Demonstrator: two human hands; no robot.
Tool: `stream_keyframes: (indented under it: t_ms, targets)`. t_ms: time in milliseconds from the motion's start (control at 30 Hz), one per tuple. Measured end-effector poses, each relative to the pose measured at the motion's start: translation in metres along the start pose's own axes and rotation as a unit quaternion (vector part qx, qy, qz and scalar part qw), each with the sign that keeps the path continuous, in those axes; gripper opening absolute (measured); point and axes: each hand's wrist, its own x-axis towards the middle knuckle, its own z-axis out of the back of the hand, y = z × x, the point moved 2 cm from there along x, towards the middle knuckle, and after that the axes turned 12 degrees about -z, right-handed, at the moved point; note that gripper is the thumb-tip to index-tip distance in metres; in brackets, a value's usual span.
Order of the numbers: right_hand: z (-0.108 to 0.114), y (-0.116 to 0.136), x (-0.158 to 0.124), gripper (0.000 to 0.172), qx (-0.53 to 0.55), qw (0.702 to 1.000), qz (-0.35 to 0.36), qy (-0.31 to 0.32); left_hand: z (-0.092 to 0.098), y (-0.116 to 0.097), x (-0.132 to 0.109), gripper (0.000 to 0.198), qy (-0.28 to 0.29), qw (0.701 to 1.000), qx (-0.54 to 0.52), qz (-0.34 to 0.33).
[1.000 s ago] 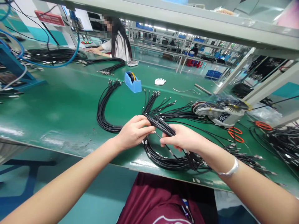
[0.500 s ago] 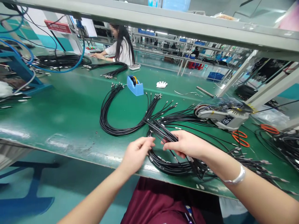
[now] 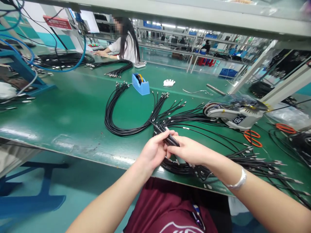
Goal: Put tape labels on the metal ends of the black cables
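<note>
A bundle of black cables (image 3: 171, 140) runs through both my hands, close to the table's front edge. My left hand (image 3: 155, 149) wraps the bundle from the left, thumb on top. Just right of it, my right hand (image 3: 188, 149) grips the same bundle, and the two hands touch or nearly touch. Under and behind them lies a coiled heap of black cables (image 3: 179, 169), partly hidden by the hands. Farther left, a U-shaped bundle of black cables (image 3: 116, 127) with metal ends rests on the green table (image 3: 73, 106).
Beyond the cables stand a blue tape dispenser (image 3: 142, 86) and a white glove (image 3: 169, 83). To the right are a grey tape dispenser-like device (image 3: 235, 115) and orange-handled scissors (image 3: 252, 138). A co-worker (image 3: 126, 42) sits across the table. A shelf beam (image 3: 155, 13) crosses above.
My left hand has moved right and up and closed around the cable bundle beside my right hand. The right hand keeps its hold. The view has shifted slightly.
</note>
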Motion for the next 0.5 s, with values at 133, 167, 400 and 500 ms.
stream_keyframes:
  t_ms: [133, 167, 400, 500]
  targets:
    - [0.005, 0.001, -0.001, 0.009, 0.119, 0.991, -0.014, 0.064, 0.006, -0.015, 0.012, 0.046, -0.007, 0.999, 0.041, 0.034]
    - [0.009, 0.003, -0.004, 0.009, 0.132, 0.989, -0.018, 0.061, 0.011, -0.022, 0.010, 0.053, 0.007, 0.995, 0.095, 0.020]
    - [0.024, 0.010, -0.011, 0.019, 0.053, 0.998, -0.032, -0.022, 0.061, -0.047, -0.038, 0.018, 0.190, 0.638, 0.672, -0.325]
    - [0.020, 0.008, -0.005, 0.026, 0.045, 0.998, -0.041, -0.030, 0.072, -0.038, -0.040, 0.029, 0.287, 0.516, 0.726, -0.352]
